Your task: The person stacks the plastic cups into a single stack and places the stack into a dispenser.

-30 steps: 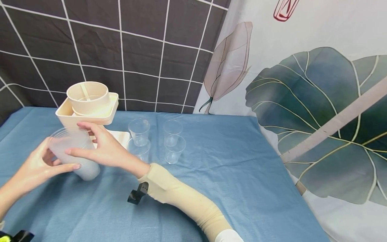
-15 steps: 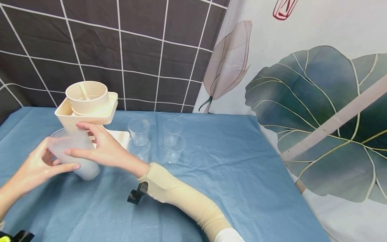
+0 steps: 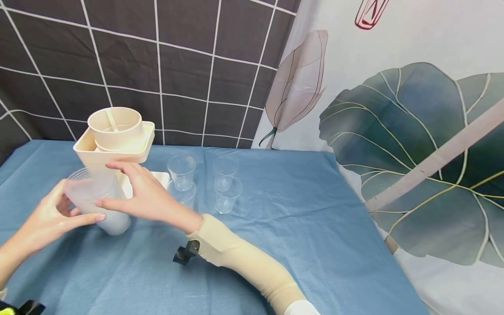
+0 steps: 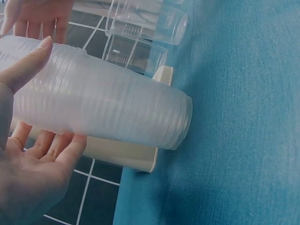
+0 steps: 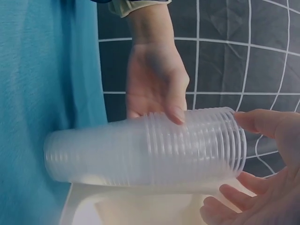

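A stack of nested clear plastic cups (image 3: 112,218) tilts above the blue cloth, its rims toward the upper left. My left hand (image 3: 51,214) grips the stack, thumb on one side and fingers on the other, as the left wrist view also shows. My right hand (image 3: 147,192) is at the rim end; in the right wrist view its thumb and index fingertip touch the rim of the outermost plastic cup (image 5: 239,145) at opposite sides. Several single clear cups (image 3: 226,201) stand upright in two columns to the right of the hands.
Behind the hands stands a cream stand (image 3: 114,153) with a tray and a divided round holder (image 3: 116,127) on top. Its base lies partly hidden behind my right hand. A blue cloth (image 3: 299,227) covers the table, up to a dark grid-patterned backdrop (image 3: 185,70).
My right hand has shifted slightly to the right along the rim of the stack. The left hand and the stack stay almost where they were.
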`<state>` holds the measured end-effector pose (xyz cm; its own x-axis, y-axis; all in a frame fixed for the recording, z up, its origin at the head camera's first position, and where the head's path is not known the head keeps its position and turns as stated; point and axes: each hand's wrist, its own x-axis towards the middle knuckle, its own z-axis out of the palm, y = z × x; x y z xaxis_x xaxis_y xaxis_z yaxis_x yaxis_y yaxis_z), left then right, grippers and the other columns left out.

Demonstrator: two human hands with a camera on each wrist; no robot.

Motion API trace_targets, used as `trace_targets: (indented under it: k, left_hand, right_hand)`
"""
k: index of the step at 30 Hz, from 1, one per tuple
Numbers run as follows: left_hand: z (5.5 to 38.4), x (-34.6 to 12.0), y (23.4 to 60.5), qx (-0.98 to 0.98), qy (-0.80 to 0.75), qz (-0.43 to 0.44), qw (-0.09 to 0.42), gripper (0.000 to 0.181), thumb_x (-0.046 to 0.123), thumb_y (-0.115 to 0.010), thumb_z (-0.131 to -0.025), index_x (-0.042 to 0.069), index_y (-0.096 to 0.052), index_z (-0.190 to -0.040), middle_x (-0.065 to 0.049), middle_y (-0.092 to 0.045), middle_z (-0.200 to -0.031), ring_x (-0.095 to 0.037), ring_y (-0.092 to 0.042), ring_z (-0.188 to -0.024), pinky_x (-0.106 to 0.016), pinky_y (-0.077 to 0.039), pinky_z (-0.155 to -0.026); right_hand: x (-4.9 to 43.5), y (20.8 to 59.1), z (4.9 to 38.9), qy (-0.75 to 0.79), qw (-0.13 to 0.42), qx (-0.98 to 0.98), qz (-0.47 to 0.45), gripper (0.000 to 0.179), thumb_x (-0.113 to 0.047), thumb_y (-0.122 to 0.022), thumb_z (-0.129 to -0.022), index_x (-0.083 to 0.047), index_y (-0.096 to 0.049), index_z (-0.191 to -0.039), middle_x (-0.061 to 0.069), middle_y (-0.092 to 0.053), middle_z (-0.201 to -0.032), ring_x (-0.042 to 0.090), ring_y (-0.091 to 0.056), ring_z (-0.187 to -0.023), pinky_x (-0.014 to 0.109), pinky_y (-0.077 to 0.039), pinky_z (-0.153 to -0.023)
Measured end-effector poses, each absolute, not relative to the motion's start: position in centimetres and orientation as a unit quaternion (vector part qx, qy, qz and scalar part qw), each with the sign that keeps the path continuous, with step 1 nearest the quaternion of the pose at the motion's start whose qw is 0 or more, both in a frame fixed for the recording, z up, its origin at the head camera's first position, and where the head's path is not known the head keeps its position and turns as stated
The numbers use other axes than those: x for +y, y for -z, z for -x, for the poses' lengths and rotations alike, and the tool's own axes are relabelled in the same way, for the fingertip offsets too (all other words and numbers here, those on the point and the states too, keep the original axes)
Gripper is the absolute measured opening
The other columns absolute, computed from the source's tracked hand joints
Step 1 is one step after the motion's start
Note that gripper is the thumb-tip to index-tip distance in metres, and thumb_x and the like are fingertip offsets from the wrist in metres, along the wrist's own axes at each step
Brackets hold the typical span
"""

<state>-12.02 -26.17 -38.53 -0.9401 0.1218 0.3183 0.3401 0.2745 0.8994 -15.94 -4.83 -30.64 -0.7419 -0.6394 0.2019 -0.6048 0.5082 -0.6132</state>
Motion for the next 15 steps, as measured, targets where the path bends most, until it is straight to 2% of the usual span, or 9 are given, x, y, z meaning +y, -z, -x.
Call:
trace_targets:
  k: [8, 15]
  left_hand:
    - [12.1, -26.2, 38.7, -0.808, 0.566, 0.134, 0.096, 0.081, -0.023, -0.072, -0.066, 0.023, -0.041, -0.126, 0.017, -0.049, -0.119, 0.015, -0.053, -0.103, 0.004, -0.041, -0.082]
    - [12.1, -26.2, 38.7, -0.809, 0.564, 0.133, 0.099, 0.082, -0.023, -0.072, -0.066, 0.022, -0.041, -0.127, 0.016, -0.050, -0.118, 0.014, -0.053, -0.102, 0.003, -0.042, -0.081]
  right_hand:
    - [-3.8, 30.6, 15.6, 0.324, -0.014, 0.866, 0.381, 0.066, -0.038, -0.072, -0.084, -0.016, -0.044, -0.140, -0.009, -0.046, -0.144, 0.000, -0.041, -0.130, 0.008, -0.027, -0.107]
    - [-2.0, 30.7, 15.4, 0.340, -0.017, 0.863, 0.373, 0.064, -0.033, -0.072, -0.084, -0.016, -0.045, -0.139, -0.006, -0.053, -0.134, 0.003, -0.047, -0.116, 0.006, -0.032, -0.095]
